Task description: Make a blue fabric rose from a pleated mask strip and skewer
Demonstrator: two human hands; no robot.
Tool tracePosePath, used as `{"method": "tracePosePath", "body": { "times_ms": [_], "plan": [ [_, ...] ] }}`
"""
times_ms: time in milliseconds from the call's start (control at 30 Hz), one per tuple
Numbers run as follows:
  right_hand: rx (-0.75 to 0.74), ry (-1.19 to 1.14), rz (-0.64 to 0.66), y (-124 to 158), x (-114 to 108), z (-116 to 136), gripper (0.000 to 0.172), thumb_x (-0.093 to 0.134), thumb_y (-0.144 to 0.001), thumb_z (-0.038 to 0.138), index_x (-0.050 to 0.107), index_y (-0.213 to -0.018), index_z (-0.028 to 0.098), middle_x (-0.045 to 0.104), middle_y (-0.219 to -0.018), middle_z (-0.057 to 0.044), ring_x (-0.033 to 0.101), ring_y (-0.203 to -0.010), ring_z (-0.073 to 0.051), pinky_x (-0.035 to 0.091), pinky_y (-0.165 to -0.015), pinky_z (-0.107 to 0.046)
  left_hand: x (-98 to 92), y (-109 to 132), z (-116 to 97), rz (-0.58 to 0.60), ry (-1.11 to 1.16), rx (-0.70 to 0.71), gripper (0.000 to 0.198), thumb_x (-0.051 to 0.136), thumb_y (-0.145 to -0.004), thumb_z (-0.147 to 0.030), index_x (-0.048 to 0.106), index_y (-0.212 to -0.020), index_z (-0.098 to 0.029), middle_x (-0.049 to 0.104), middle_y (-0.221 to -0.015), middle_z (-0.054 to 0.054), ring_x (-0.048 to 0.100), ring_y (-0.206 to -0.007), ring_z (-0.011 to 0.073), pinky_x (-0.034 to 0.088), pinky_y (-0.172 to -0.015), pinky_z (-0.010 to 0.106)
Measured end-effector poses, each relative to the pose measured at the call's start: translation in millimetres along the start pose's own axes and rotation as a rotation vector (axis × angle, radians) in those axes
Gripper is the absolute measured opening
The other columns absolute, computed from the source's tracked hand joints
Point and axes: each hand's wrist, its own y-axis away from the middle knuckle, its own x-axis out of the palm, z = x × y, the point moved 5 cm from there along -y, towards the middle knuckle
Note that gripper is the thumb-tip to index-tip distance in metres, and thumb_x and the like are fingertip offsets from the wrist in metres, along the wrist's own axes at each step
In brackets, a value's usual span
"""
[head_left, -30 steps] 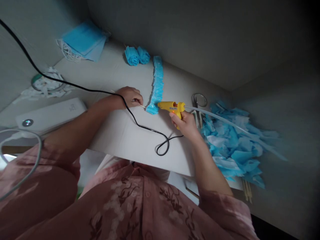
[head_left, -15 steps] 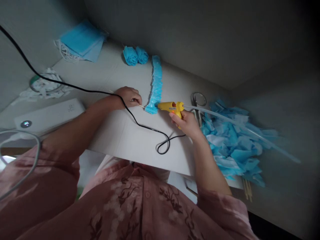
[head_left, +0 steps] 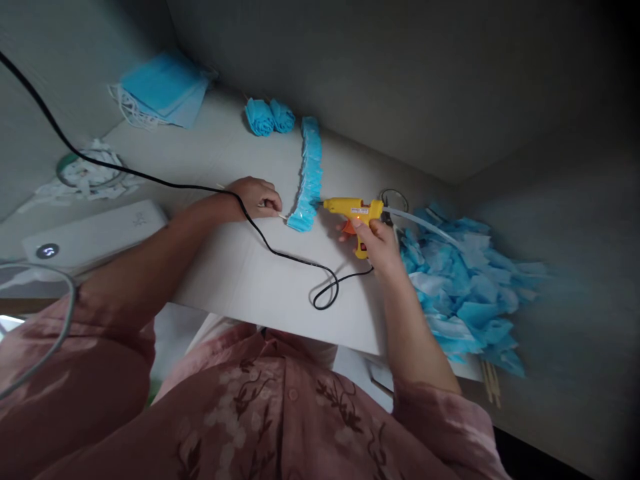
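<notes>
My right hand (head_left: 376,241) is closed round the grip of a yellow hot glue gun (head_left: 353,207), with a long pale glue stick (head_left: 423,223) reaching out of its back. The nozzle points left at the edge of a blue pleated strip (head_left: 311,167), in its lower half. This strip lies lengthwise on the table, and its near end sits beside my left hand (head_left: 259,199). Between the closed fingers of that hand is a thin wooden stick (head_left: 283,216), its tip at the strip's near end.
Two blue fabric roses (head_left: 270,117) lie at the back, right of stacked face masks (head_left: 163,87). A black cord (head_left: 165,185) crosses over my left forearm. On the right are scissors (head_left: 393,200) and a heap of blue scraps (head_left: 460,287); a white power bank (head_left: 97,233) lies left.
The glue gun has turned a little and its nozzle has moved slightly up along the strip's edge. My left hand stays in place with the stick.
</notes>
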Motion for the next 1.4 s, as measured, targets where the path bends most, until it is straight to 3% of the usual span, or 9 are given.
{"method": "tracePosePath", "body": {
  "times_ms": [200,533,767,933,1200,1400],
  "plan": [
    [0.049,-0.159,-0.021,-1,7,1,0.065,0.072,-0.074,0.079,0.07,-0.1,0.02,0.081,-0.096,-0.009,0.074,-0.073,-0.02,0.048,-0.046,-0.025,0.0,-2,3,0.026,-0.03,0.008,0.024,0.064,-0.089,-0.035,0.079,-0.096,-0.019,0.073,-0.093,0.003,0.064,-0.083,0.0146,0.045,-0.079,0.024],
    [-0.007,-0.118,-0.069,-2,9,1,0.06,0.069,-0.077,0.077,0.071,-0.097,0.021,0.081,-0.098,-0.009,0.074,-0.077,-0.021,0.048,-0.047,-0.025,3.0,-4,6,0.005,-0.082,-0.005,0.028,0.063,-0.088,-0.042,0.079,-0.099,-0.02,0.074,-0.097,0.003,0.065,-0.087,0.0158,0.045,-0.082,0.024],
    [-0.162,0.192,-0.121,2,4,5,0.062,0.058,-0.085,0.078,0.076,-0.09,0.019,0.077,-0.081,-0.007,0.061,-0.061,-0.017,0.047,-0.054,-0.029,1.3,-4,2,0.028,-0.086,-0.009,0.027,0.068,-0.086,-0.039,0.079,-0.102,-0.02,0.074,-0.098,0.003,0.065,-0.088,0.0162,0.044,-0.082,0.024],
    [-0.298,0.435,-0.129,7,2,15,0.061,0.051,-0.092,0.074,0.075,-0.079,0.019,0.075,-0.08,-0.009,0.065,-0.073,-0.021,0.051,-0.069,-0.033,-0.8,-4,-1,0.033,-0.108,-0.011,0.026,0.069,-0.083,-0.036,0.079,-0.104,-0.022,0.073,-0.096,0.001,0.065,-0.087,0.0162,0.043,-0.08,0.025],
    [-0.142,0.235,-0.091,0,9,0,0.063,0.06,-0.083,0.08,0.074,-0.09,0.019,0.075,-0.078,-0.007,0.061,-0.063,-0.018,0.048,-0.057,-0.031,0.7,-7,5,-0.049,-0.044,0.02,0.021,0.074,-0.077,-0.033,0.079,-0.095,-0.024,0.071,-0.085,-0.002,0.062,-0.078,0.0135,0.042,-0.072,0.022],
    [-0.177,0.415,-0.215,-3,4,-1,0.053,0.069,-0.076,0.075,0.072,-0.084,0.023,0.071,-0.071,-0.005,0.061,-0.065,-0.022,0.048,-0.063,-0.036,0.3,-6,4,-0.047,-0.018,0.014,0.021,0.073,-0.078,-0.03,0.08,-0.096,-0.022,0.072,-0.084,0.0,0.061,-0.076,0.0138,0.044,-0.072,0.023]
  ]
}}
